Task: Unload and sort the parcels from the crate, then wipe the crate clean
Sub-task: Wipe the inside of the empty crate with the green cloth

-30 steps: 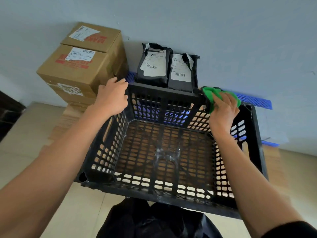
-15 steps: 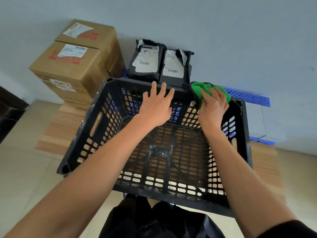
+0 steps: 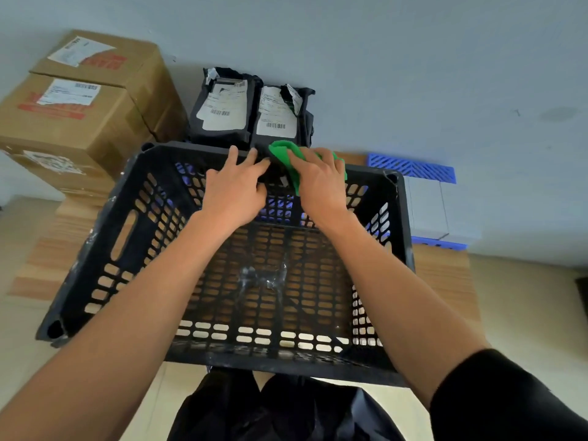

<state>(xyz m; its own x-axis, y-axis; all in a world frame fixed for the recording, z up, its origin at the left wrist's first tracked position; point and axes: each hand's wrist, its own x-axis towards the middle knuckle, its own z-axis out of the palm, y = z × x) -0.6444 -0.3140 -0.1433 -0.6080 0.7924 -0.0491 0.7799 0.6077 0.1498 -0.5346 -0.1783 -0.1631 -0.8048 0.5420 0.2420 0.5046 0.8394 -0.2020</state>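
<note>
From the head view, a pale tiled floor point(image 3: 19, 329) ran under everything, with a strip of wood-grain board point(image 3: 54, 259) laid on it and a plain grey-blue wall point(image 3: 413, 58) rising beyond the fingertips. The black crate point(image 3: 105, 249) sat on the board, empty, its slotted bottom showing a shiny scuffed patch point(image 3: 264, 276) in the middle, below the wrists. The left hand point(image 3: 234, 194) lay flat on the inside of the far wall, fingers point(image 3: 248, 160) spread and reaching up to the rim, gripping nothing. Just beside it, touching or nearly so, the right hand point(image 3: 318, 183) pressed a green cloth point(image 3: 283, 151) against the same rim, the fingers bent over the cloth and holding it down; a fold of cloth hung below the palm inside the crate. Just past the fingertips, two black mailer bags point(image 3: 222, 135) with white labels stood side by side against the wall. Well left of the left hand, two cardboard boxes point(image 3: 73, 122) were stacked, each labelled. Right of the right hand, beyond the crate corner, a blue slatted pallet point(image 3: 413, 167) carried grey blocks point(image 3: 429, 208). Both forearms crossed over the crate and hid part of its floor; dark clothing point(image 3: 270, 409) filled the bottom edge.
</note>
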